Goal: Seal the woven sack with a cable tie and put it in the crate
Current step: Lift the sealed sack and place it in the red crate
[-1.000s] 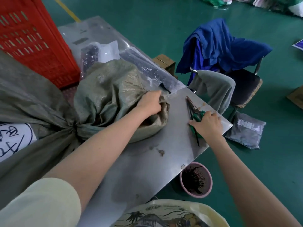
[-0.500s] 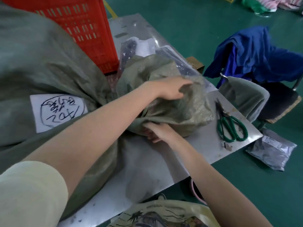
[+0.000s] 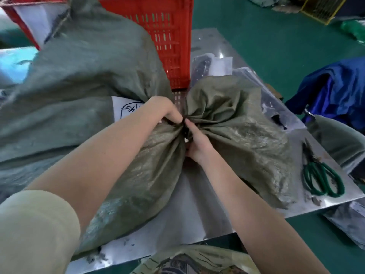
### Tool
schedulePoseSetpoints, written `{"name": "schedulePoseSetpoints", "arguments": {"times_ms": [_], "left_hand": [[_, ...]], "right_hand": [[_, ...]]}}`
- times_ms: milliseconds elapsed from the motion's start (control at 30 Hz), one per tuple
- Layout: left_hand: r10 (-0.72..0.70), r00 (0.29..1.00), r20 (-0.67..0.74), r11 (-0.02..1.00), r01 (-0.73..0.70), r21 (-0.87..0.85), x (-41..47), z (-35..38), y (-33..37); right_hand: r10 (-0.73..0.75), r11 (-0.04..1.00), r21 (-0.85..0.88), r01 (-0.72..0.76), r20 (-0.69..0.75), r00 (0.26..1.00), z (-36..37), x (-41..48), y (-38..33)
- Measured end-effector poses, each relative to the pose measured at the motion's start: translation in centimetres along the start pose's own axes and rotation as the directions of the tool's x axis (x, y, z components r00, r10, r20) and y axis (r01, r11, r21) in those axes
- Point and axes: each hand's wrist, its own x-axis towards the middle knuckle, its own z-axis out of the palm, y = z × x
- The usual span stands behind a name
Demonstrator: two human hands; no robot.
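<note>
**2 hands on the cinched neck of 1 woven sack**

1 grey-green woven sack [image 3: 83,91] fills the left and middle of the view, lying across 1 steel table [image 3: 189,210]. Its body bulges at the left, its neck is gathered into tight pleats at the centre, and the loose mouth fans out to the right over the tabletop. A white label [image 3: 126,110] with hand-drawn black marks sits on the body just left of the neck; the left forearm hides part of it.

1 red slatted crate [image 3: 167,36] stands upright behind the sack, its lower left hidden by the sack's bulk.

On the right, blue cloth [image 3: 335,91] is draped beyond the table edge. Clear plastic packets [image 3: 209,66] lie behind the fanned mouth.

1 pair of green-handled scissors [image 3: 320,175] lies flat near the table's right edge, well apart from both hands.

The left hand [image 3: 162,109] has its fingers curled tight around the neck from the left. The right hand [image 3: 197,143] pinches the neck from below, its fingers closed on the pleats. A dark band at the neck may be the cable tie; I cannot tell.
</note>
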Motion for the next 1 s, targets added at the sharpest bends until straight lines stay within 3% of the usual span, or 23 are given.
{"name": "schedulePoseSetpoints", "arguments": {"times_ms": [100,267,367,500,600,733,833,900,933,1000], "left_hand": [[0.011,0.993,-0.121,0.999,-0.017,-0.043,-0.9,-0.3,-1.5],[-0.035,0.892,-0.45,0.989,-0.035,-0.146,-2.1,-2.0,-4.9],[-0.11,0.772,-0.626,0.969,-0.056,-0.239,-4.0,-3.7,-7.0],[-0.261,0.589,-0.765,0.913,-0.106,-0.393,-6.7,-6.1,-9.7],[-0.4,0.465,-0.79,0.824,-0.196,-0.532,-8.7,-7.4,-11.4],[-0.546,0.295,-0.784,0.724,-0.305,-0.619,-10.9,-8.1,-13.7],[-0.695,0.194,-0.692,0.608,-0.356,-0.71,-11.7,-7.8,-15.4],[-0.762,0.176,-0.623,0.507,-0.436,-0.744,-12.0,-7.1,-16.4],[-0.784,0.179,-0.594,0.459,-0.476,-0.75,-11.9,-6.7,-16.7],[-0.82,0.168,-0.548,0.399,-0.518,-0.756,-11.5,-6.1,-16.8]], "right_hand": [[-0.114,0.983,0.13,0.133,-0.144,0.983,2.4,0.6,-0.9],[-0.187,0.961,0.183,0.209,-0.128,0.974,5.9,0.5,-2.6],[-0.277,0.934,0.221,0.283,-0.057,0.959,9.4,-0.5,-4.9],[-0.402,0.914,0.067,0.401,-0.003,0.916,14.0,-1.6,-8.9],[-0.481,0.874,-0.035,0.484,0.077,0.874,17.3,-2.7,-11.3],[-0.538,0.773,-0.2,0.602,0.297,0.789,21.1,-4.8,-13.9],[-0.517,0.552,-0.44,0.708,0.486,0.705,23.8,-6.3,-15.3],[-0.454,0.379,-0.556,0.74,0.585,0.672,25.7,-7.3,-15.7],[-0.433,0.242,-0.631,0.737,0.609,0.664,26.4,-7.9,-15.7],[-0.423,-0.146,-0.75,0.646,0.637,0.644,27.6,-8.6,-15.7]]}}
